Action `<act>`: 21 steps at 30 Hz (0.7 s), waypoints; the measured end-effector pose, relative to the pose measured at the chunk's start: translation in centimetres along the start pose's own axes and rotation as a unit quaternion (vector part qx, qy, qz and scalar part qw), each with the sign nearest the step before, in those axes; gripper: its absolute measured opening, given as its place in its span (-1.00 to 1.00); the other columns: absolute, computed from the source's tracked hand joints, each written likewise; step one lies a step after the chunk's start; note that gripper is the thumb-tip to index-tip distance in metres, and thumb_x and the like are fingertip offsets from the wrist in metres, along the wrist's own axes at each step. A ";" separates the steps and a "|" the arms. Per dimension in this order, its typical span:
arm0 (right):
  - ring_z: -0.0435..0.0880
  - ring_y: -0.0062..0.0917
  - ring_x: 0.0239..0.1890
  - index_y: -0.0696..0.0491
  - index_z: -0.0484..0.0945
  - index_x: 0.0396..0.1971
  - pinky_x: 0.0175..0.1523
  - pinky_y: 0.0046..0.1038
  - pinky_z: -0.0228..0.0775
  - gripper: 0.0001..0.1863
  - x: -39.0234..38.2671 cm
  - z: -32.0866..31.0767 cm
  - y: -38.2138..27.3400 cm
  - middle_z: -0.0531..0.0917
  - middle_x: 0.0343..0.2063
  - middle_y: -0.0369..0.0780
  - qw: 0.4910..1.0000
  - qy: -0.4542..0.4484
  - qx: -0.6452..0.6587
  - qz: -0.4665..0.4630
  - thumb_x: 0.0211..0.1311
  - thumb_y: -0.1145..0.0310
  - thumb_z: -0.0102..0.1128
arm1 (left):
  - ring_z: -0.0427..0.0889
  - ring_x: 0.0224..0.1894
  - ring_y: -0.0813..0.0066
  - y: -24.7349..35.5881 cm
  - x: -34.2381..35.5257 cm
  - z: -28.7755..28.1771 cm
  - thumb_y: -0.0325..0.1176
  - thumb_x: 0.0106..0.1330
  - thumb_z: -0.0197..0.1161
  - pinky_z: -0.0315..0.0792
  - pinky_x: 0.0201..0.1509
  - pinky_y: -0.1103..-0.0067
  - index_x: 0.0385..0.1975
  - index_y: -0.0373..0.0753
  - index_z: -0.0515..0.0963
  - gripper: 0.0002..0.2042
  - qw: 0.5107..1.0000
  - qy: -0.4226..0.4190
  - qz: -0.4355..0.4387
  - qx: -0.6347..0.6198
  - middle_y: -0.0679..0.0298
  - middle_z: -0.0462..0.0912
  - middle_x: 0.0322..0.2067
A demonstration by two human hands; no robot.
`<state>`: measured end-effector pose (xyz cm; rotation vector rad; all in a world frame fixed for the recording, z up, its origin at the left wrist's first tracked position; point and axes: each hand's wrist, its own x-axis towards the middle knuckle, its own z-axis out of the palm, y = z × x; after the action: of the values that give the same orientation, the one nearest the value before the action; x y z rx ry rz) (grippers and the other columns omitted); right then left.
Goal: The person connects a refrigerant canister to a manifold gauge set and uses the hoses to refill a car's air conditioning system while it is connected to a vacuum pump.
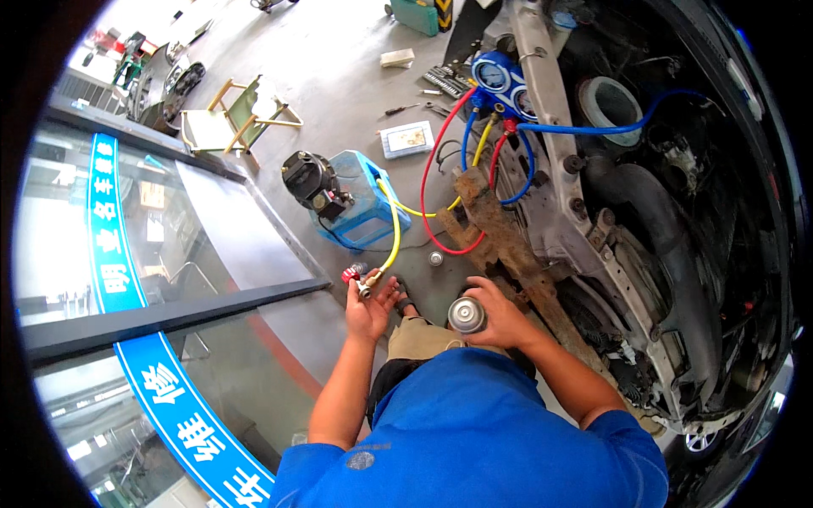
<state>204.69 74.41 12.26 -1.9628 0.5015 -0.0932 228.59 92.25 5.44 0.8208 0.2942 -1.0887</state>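
Observation:
In my left hand (369,310) is a small brass can-tap valve (365,288) with a red knob, held between thumb and fingers. A yellow hose (395,239) runs from it up past a blue plastic container (351,222). My right hand (501,315) is wrapped round a small silver can (467,315), its domed end facing up. Valve and can are apart, in front of my waist. Beyond them, a blue manifold gauge set (500,80) with red, blue and yellow hoses rests at the car's front frame.
To the right is the open engine bay (669,220), with a rusty bracket (487,220) jutting out. A black pump (315,182) sits on the blue container. Another small can (435,258) stands on the floor. Glass doors (212,229) flank the left; a folding chair (241,118) stands beyond.

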 end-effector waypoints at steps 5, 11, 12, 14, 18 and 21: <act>0.30 -0.04 0.21 0.04 0.40 -0.05 0.20 -0.19 0.25 -0.31 3.9 2.5 -1.5 0.15 0.28 0.03 0.992 -0.096 -0.035 -0.079 -0.34 0.28 0.44 | 0.56 -0.01 0.20 0.2 -3.2 0.2 0.09 0.44 -0.28 0.43 0.01 0.35 0.04 -0.25 0.43 -0.45 1.000 -0.009 -0.014 -0.016 0.21 0.53 0.00; 0.25 -0.06 0.24 0.02 0.40 -0.07 0.21 -0.17 0.23 -0.27 7.4 6.0 -4.0 0.09 0.30 0.04 0.975 -0.140 -0.124 -0.124 -0.45 0.31 0.46 | 0.58 -0.04 0.22 1.2 -3.6 -2.7 0.10 0.43 -0.27 0.45 -0.05 0.36 0.02 -0.24 0.45 -0.45 0.998 -0.039 -0.048 0.007 0.17 0.53 0.02; 0.25 -0.06 0.24 0.02 0.40 -0.08 0.20 -0.15 0.23 -0.27 7.8 6.6 -4.3 0.09 0.30 0.04 0.971 -0.138 -0.144 -0.132 -0.45 0.30 0.47 | 0.58 -0.05 0.23 1.4 -3.4 -3.3 0.10 0.44 -0.28 0.44 -0.06 0.38 0.01 -0.25 0.45 -0.45 0.997 -0.049 -0.064 0.009 0.15 0.53 0.01; 0.21 -0.04 0.26 0.03 0.42 -0.09 0.22 -0.15 0.23 -0.28 8.7 7.7 -4.7 0.07 0.31 0.04 0.966 -0.150 -0.157 -0.138 -0.47 0.30 0.48 | 0.58 -0.06 0.25 2.2 -3.0 -3.6 0.09 0.45 -0.31 0.43 -0.06 0.40 0.01 -0.28 0.45 -0.43 0.994 -0.072 -0.085 0.012 0.12 0.55 -0.02; 0.27 -0.04 0.22 0.03 0.43 -0.10 0.20 -0.17 0.26 -0.31 10.4 9.3 -5.9 0.11 0.30 0.02 0.956 -0.177 -0.190 -0.134 -0.43 0.29 0.46 | 0.58 -0.15 0.29 4.2 -2.2 -4.6 0.10 0.45 -0.33 0.41 -0.08 0.42 -0.04 -0.30 0.49 -0.41 0.989 -0.078 -0.123 0.025 0.11 0.58 -0.07; 0.39 -0.06 0.13 0.04 0.40 -0.10 0.13 -0.19 0.33 -0.35 11.7 10.5 -6.5 0.21 0.25 -0.01 0.957 -0.174 -0.194 -0.126 -0.36 0.32 0.41 | 0.59 -0.16 0.31 6.2 -1.2 -5.5 0.11 0.45 -0.33 0.41 -0.07 0.40 -0.06 -0.28 0.50 -0.41 0.982 -0.101 -0.156 0.044 0.15 0.60 -0.11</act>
<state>220.30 81.15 11.54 -2.3582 0.0325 0.2030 234.33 98.28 5.16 0.7493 0.2084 -1.4774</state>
